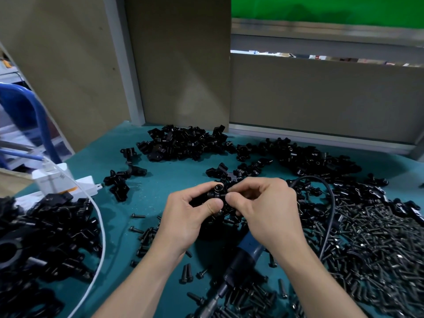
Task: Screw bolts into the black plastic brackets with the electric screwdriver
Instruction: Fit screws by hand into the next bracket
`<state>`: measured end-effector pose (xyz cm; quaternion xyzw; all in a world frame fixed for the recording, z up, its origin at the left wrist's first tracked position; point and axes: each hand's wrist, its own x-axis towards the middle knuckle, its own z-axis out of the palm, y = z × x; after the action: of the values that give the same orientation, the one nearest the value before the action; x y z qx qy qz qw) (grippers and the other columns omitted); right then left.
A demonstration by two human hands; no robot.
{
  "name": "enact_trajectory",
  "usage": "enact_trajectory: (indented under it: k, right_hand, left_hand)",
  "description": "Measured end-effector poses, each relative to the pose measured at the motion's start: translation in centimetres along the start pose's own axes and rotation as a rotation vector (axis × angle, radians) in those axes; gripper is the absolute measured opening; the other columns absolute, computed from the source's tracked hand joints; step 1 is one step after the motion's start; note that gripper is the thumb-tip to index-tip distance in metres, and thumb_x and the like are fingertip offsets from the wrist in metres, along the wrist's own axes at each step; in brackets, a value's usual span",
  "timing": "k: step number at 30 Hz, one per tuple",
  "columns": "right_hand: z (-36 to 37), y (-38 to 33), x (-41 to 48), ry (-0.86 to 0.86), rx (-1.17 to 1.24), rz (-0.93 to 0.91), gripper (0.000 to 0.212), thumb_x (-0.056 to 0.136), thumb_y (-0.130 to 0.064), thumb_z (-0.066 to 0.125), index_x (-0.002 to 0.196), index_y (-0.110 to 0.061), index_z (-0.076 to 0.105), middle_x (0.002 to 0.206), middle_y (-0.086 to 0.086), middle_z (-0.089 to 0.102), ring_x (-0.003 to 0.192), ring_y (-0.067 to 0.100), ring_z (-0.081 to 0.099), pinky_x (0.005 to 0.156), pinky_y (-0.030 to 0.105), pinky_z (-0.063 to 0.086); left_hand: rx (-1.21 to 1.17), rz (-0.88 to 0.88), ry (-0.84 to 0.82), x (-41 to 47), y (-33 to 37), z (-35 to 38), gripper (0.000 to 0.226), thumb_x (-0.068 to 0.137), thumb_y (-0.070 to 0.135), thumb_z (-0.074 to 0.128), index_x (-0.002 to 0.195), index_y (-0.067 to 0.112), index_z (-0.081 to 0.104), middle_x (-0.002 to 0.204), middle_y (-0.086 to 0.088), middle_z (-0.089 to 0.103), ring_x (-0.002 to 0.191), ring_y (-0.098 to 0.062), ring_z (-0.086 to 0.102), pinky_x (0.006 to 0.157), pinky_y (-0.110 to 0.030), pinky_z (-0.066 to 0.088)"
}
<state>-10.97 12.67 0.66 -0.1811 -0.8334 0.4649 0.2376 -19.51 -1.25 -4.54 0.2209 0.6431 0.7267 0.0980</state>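
So, bracket (215, 193): up off the bench (160, 177), mid-view, btw both hands; black glossy plastic w/ a round bore showing at its top.
L hand (190, 216): fingers + thumb curled round the bracket's left side, clamped on it.
R hand (268, 207): thumb + forefinger tips pinched together against the bracket's right side.
bolt (226, 195): only a dark stub shows btw my R tips. I judge it's being started in a side hole, axis approx left-right, pointing at L hand. Can't tell if the threads have caught.
screwdriver (246, 252): lying on the bench directly under my R wrist. Blue + black body, long axis running from under R hand down toward me and leftward, bit end nearest me. R hand is much nearer than L, so R should take it.
next move, my guess: L holds the bracket, R drops to the driver body, then swings the bit round to the bolt head.
risk: bolt prob. falls out on release if only loosely in.
loose bolts (371, 244): big heap to my R, a few scattered near me.
spare brackets (183, 143): pile at the back, more to the L.
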Motion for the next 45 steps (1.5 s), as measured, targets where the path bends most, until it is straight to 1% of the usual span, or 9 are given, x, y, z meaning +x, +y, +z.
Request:
enact_trajectory:
  k: [5,12,17,24,29,38,41,43,45]
  right_hand:
    - [0.0,0.0,0.2,-0.094,0.037,0.026,0.018,0.085,-0.019,0.083,0.072,-0.031,0.079,0.060,-0.005,0.071,0.055,0.009,0.067,0.054,0.020,0.053]
    - [0.3,0.3,0.3,-0.142,0.212,0.071,0.016,0.090,-0.005,0.075,0.083,-0.019,0.074,0.062,0.006,0.072,0.053,0.015,0.068,0.056,0.021,0.054]
    - [0.0,0.7,0.5,-0.125,0.321,0.100,0.019,0.087,0.001,0.076,0.075,-0.015,0.076,0.061,0.012,0.071,0.053,0.020,0.066,0.054,0.023,0.053]
    - [-0.1,1.0,0.7,-0.144,0.226,0.057,0.021,0.087,-0.009,0.080,0.076,-0.026,0.077,0.059,0.008,0.070,0.052,0.015,0.063,0.054,0.020,0.050]
    - [0.7,0.9,0.2,-0.110,0.198,0.065,0.021,0.091,-0.017,0.078,0.071,-0.020,0.073,0.060,0.001,0.071,0.047,0.009,0.054,0.050,0.022,0.047]
    - [1.6,1.0,-0.1,-0.057,-0.117,-0.052,0.038,0.098,-0.044,0.062,0.069,-0.020,0.060,0.052,-0.010,0.054,0.049,0.008,0.044,0.046,0.023,0.032]
    - [1.0,0.6,0.1,-0.135,-0.098,-0.057,0.036,0.099,-0.046,0.060,0.073,-0.022,0.064,0.059,-0.004,0.064,0.052,0.015,0.052,0.054,0.037,0.045]
    - [0.3,0.4,0.4,-0.222,-0.099,-0.081,0.025,0.098,-0.039,0.062,0.078,-0.025,0.064,0.066,0.001,0.069,0.061,0.020,0.061,0.062,0.038,0.051]
    - [-0.1,0.5,0.6,-0.246,-0.146,-0.112,0.022,0.098,-0.032,0.063,0.077,-0.025,0.063,0.066,0.000,0.068,0.056,0.014,0.056,0.058,0.034,0.048]
  left_hand:
    - [0.040,0.042,0.013,0.1,-0.2,0.1,0.035,0.069,0.034,0.084,0.095,0.056,0.078,0.100,0.014,0.080,0.095,-0.003,0.075,0.080,-0.014,0.055]
    - [0.115,0.056,0.000,0.3,-0.6,-0.1,0.035,0.085,0.028,0.084,0.109,0.052,0.077,0.109,0.018,0.078,0.106,0.000,0.072,0.090,-0.022,0.057]
    - [0.082,0.035,-0.076,0.1,-0.1,-0.1,0.038,0.078,0.044,0.079,0.116,0.049,0.075,0.117,0.018,0.076,0.115,-0.001,0.069,0.093,-0.016,0.053]
    - [0.052,0.010,-0.074,0.1,0.0,0.0,0.030,0.076,0.035,0.081,0.102,0.051,0.079,0.112,0.017,0.078,0.110,-0.001,0.071,0.087,-0.011,0.052]
    - [0.067,0.013,-0.016,0.2,-0.7,-0.1,0.040,0.071,0.039,0.083,0.111,0.039,0.079,0.117,0.014,0.077,0.117,-0.004,0.068,0.104,-0.031,0.052]
    - [0.127,0.065,0.024,0.1,-0.4,0.3,0.033,0.065,0.044,0.084,0.092,0.061,0.076,0.106,0.023,0.077,0.106,0.006,0.070,0.086,-0.006,0.050]
    - [0.133,0.037,0.053,0.2,-0.6,0.2,0.030,0.065,0.048,0.083,0.090,0.062,0.075,0.106,0.021,0.078,0.108,0.002,0.070,0.092,-0.016,0.055]
    - [0.127,0.015,0.059,0.3,-0.7,0.1,0.031,0.065,0.053,0.087,0.092,0.062,0.074,0.108,0.019,0.078,0.109,-0.001,0.071,0.095,-0.024,0.056]
    - [0.105,-0.008,0.030,0.3,-0.9,0.1,0.036,0.067,0.051,0.092,0.099,0.056,0.077,0.108,0.014,0.079,0.106,-0.006,0.073,0.094,-0.027,0.058]
